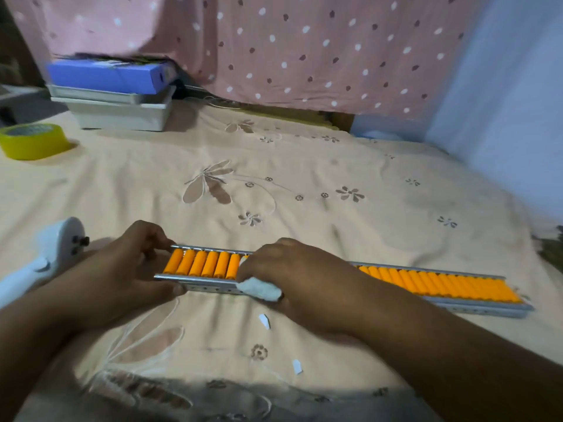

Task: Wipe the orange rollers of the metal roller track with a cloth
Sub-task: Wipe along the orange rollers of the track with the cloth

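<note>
A long metal roller track (pixel 475 309) with a row of orange rollers (pixel 201 263) lies across the beige bedsheet, running left to right. My left hand (pixel 128 263) grips the track's left end, fingers on the far rail and thumb on the near rail. My right hand (pixel 292 272) presses a white cloth (pixel 259 290) down on the rollers a little right of the left end. The hand hides the rollers beneath it and most of the cloth. More orange rollers (pixel 441 283) show to the right of my forearm.
A white handheld device (pixel 48 254) lies at the left, close to my left wrist. A yellow tape roll (pixel 33 141) sits far left. Stacked boxes with a blue one on top (pixel 112 92) stand at the back. Two small white scraps (pixel 264 321) lie on the sheet.
</note>
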`<action>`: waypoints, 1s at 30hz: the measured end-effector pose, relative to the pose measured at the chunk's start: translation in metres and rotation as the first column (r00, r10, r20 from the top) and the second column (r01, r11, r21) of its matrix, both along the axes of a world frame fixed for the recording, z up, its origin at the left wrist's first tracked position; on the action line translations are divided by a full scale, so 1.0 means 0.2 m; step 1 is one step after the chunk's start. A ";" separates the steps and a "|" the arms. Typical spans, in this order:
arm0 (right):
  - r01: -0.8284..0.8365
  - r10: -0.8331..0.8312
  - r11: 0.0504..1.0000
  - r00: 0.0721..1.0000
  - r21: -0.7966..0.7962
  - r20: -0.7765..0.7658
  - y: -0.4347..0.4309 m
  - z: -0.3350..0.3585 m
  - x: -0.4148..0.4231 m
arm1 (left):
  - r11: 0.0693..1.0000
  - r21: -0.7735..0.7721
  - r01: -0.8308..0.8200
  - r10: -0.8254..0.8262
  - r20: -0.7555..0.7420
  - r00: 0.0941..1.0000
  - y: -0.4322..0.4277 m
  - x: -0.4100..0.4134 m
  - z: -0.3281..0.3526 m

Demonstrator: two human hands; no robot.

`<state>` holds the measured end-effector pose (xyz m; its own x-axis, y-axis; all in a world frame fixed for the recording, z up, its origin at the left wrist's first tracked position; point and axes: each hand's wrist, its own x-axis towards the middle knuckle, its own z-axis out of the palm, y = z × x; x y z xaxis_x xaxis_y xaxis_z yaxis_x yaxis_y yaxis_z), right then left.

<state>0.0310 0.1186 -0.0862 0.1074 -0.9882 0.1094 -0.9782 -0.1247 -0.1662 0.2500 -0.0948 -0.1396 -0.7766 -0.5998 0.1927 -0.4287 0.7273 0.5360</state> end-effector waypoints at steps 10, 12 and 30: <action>0.198 -0.196 0.980 0.969 0.002 0.153 0.13 0.03 -0.23 | 0.999 -0.030 0.030 -0.029 0.025 0.999 0.02 0.00 0.01; 0.112 -0.120 0.992 0.977 0.054 0.177 0.20 0.06 -0.19 | 0.996 -0.077 0.035 -0.032 0.043 0.999 0.04 -0.01 0.02; 0.093 -0.097 0.995 0.970 0.025 0.221 0.46 0.08 -0.29 | 0.935 -0.319 0.154 -0.078 0.238 0.968 0.37 -0.31 0.18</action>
<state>-0.0267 0.2104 -0.0697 -0.0124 -0.9943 0.1057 -0.9239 -0.0291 -0.3814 0.1888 -0.0201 -0.1039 -0.8822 -0.4339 0.1832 -0.4094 0.8987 0.1570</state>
